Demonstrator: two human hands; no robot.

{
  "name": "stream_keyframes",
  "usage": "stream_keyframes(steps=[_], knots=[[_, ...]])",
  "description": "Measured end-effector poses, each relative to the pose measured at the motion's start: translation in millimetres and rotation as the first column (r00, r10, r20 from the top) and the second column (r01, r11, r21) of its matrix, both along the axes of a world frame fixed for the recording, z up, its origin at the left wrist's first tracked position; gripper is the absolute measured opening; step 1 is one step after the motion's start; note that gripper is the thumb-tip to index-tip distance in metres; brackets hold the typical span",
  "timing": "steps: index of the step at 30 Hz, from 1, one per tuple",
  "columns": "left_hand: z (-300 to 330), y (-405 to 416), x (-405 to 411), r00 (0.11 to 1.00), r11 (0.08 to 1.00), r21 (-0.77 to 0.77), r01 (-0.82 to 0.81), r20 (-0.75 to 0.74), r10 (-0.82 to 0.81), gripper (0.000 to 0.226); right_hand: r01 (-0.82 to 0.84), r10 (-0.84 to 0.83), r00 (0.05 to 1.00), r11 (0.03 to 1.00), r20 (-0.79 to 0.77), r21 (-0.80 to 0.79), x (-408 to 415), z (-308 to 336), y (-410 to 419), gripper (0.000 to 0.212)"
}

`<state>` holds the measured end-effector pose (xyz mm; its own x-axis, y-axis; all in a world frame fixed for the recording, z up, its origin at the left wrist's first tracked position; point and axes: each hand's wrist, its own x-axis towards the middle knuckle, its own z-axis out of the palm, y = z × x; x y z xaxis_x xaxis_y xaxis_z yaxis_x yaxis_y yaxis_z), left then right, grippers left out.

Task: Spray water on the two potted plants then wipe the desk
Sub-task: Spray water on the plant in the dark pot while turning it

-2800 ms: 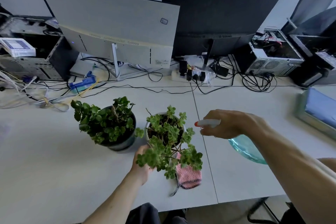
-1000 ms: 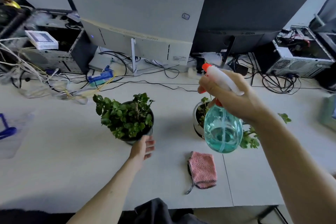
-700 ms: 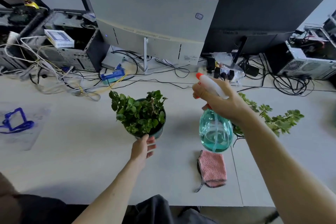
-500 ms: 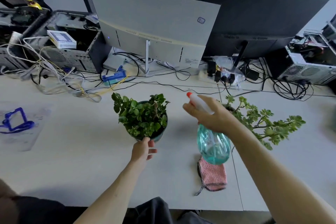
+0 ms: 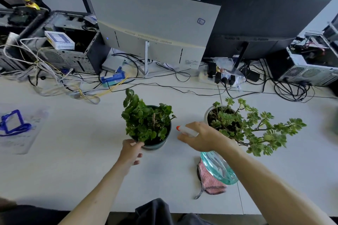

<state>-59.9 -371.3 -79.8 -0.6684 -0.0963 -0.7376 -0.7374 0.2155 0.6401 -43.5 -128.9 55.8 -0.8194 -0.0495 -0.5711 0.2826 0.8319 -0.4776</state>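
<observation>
1. Spraying looks like the step in hand: the right hand [image 5: 204, 138] is clamped round the neck of the spray bottle [image 5: 218, 169], whose orange nozzle points left at the bushy plant in the dark pot [image 5: 148, 124].
2. Fingers of the left hand [image 5: 130, 151] are loosely apart, fingertips touching the near rim of that dark pot, seemingly to steady it.
3. Just behind the right hand stands the second plant, in a white pot [image 5: 236, 124], with long branches trailing away to the right.
4. Under the right forearm, partly hidden by the bottle, a pink cloth [image 5: 210, 182] lies on the worktop [image 5: 73, 160].
5. Next, I judge, comes squeezing the trigger with the nozzle near the leaves, aimed away from the cables and power strip [image 5: 215, 76] beyond the hands; wiping is not yet begun.
6. Writing: a small square logo on the grey monitor [image 5: 155, 23] and its sticker are too small to read.
</observation>
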Motion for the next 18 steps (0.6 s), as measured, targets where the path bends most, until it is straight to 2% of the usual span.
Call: stream_keyframes(steps=[4, 9, 11, 13, 16, 18], knots=[[2.3, 8.9, 10.6, 0.990, 0.976, 0.174, -0.130, -0.023, 0.136, 0.063, -0.099, 0.100, 0.995, 0.987, -0.009, 0.125, 0.4, 0.1, -6.3, 0.047], [-0.7, 19.3, 18.0, 0.977, 0.940, 0.283, -0.192, -0.039, 0.212, 0.073, -0.157, 0.169, 0.983, 0.976, -0.066, 0.152, 1.4, -9.3, -3.5, 0.038], [-1.4, 21.8, 18.4, 0.969, 0.929, 0.296, -0.223, -0.038, 0.245, 0.071, -0.138, 0.144, 0.986, 0.987, -0.086, 0.078, 2.1, -8.1, -1.7, 0.036], [-3.2, 22.6, 16.7, 0.963, 0.923, 0.298, -0.243, -0.037, 0.265, 0.064, -0.083, 0.075, 0.991, 0.994, -0.115, -0.067, 4.4, -2.2, 2.1, 0.036], [-6.0, 21.6, 13.0, 0.956, 0.923, 0.280, -0.265, -0.045, 0.289, 0.053, 0.031, -0.056, 0.995, 0.956, -0.078, -0.292, 12.6, 9.1, 9.7, 0.033], [-7.6, 21.1, 11.2, 0.953, 0.923, 0.269, -0.276, -0.048, 0.299, 0.051, 0.011, -0.064, 0.991, 0.914, -0.116, -0.406, 19.7, 16.9, 11.6, 0.029]])
